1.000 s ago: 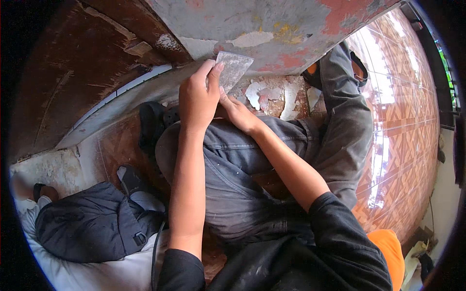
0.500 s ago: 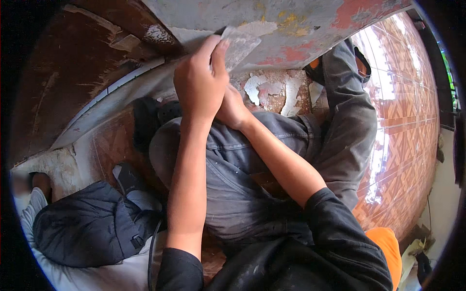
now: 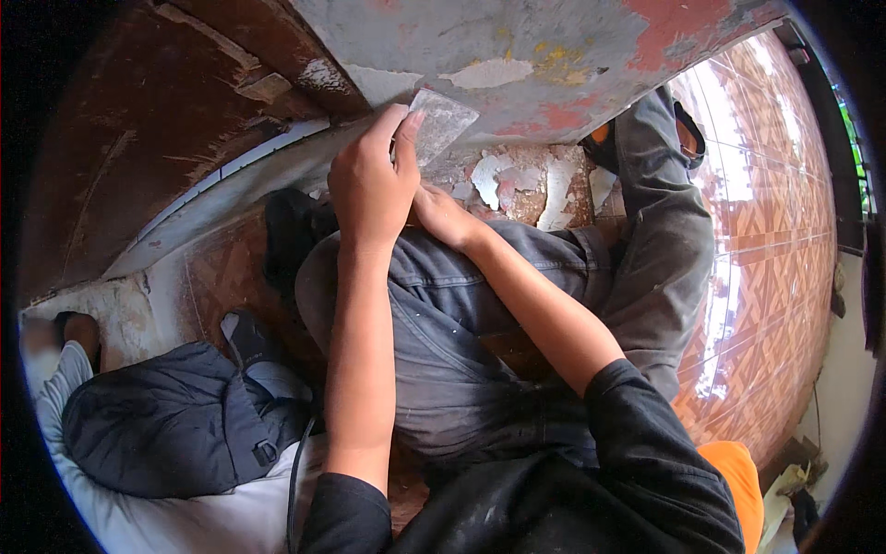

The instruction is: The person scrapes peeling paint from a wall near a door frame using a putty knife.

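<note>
I sit on the floor facing a grey wall with red patches and peeling paint. My left hand presses a flat grey scraper blade against the wall's lower edge. My right hand sits just below and behind the left one, partly hidden, its fingers closed near the tool's lower end. Whether it grips the handle is hidden. Both forearms reach forward over my grey trousers.
White paint flakes lie on the floor under the wall. A brown door or panel stands at the left. Another person in dark clothes sits at lower left. Orange patterned tiles cover the floor at right.
Both hands and the scraper have shifted slightly along the wall's lower edge; the view moved a little with my head.
</note>
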Demonstrator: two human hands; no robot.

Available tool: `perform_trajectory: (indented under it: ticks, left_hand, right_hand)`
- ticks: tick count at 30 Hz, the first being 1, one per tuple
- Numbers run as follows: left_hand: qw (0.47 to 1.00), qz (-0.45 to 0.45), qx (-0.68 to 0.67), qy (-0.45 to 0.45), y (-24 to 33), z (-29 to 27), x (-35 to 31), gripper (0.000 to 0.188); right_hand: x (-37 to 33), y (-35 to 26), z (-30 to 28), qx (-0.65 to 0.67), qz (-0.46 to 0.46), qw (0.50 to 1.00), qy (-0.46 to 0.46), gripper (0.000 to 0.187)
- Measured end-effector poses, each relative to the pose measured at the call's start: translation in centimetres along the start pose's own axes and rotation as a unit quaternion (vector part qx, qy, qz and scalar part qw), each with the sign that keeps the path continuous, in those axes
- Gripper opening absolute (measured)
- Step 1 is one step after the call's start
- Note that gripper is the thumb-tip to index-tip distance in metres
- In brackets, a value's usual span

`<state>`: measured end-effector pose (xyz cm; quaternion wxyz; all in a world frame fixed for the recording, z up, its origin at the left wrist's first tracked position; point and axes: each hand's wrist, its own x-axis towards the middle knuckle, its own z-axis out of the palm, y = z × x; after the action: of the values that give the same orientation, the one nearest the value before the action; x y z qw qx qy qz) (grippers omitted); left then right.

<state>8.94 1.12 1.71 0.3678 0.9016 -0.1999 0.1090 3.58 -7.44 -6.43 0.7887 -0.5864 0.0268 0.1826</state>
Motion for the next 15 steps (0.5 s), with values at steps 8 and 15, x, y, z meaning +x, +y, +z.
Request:
perform_trajectory:
  ticks: [8, 15]
  left_hand:
    - [0.998, 0.024, 0.039, 0.048, 0.6, 0.8, 0.5, 0.023]
    - [0.992, 0.041, 0.087, 0.077, 1.0, 1.1, 0.5, 0.018]
  right_hand:
    - [0.9, -0.3, 0.8, -0.049, -0.021, 0.999, 0.004, 0.054]
    - [3.0, 2.1, 1.2, 0.075, -0.123, 0.989, -0.015, 0.043]
